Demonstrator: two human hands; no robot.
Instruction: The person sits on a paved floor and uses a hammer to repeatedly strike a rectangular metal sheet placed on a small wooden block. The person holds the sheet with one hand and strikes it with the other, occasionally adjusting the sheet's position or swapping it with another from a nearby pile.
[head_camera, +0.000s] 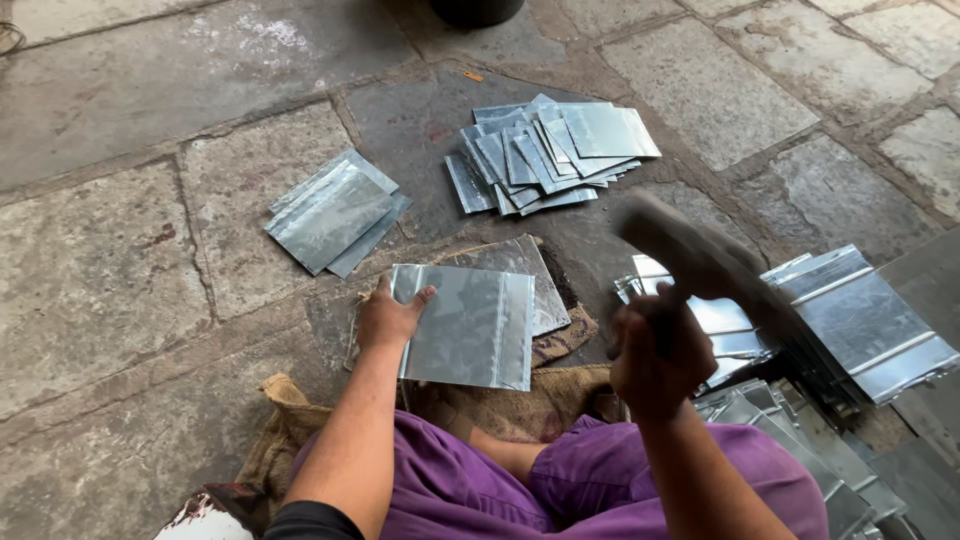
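The left hand (388, 318) pinched a metal sheet (465, 327) over burlap sacking (560, 345). The right hand (655, 352) gripped a blurred mallet (700, 258). Sheet piles (545, 155) lay far across the stone-slab floor (100, 270).

Motion-blurred mallet (700, 260); dark pot (476, 10) cut off by top edge.

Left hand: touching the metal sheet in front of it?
Touching. The head view shows the left hand gripping the left edge of the sheet, with the thumb lying on its top face.
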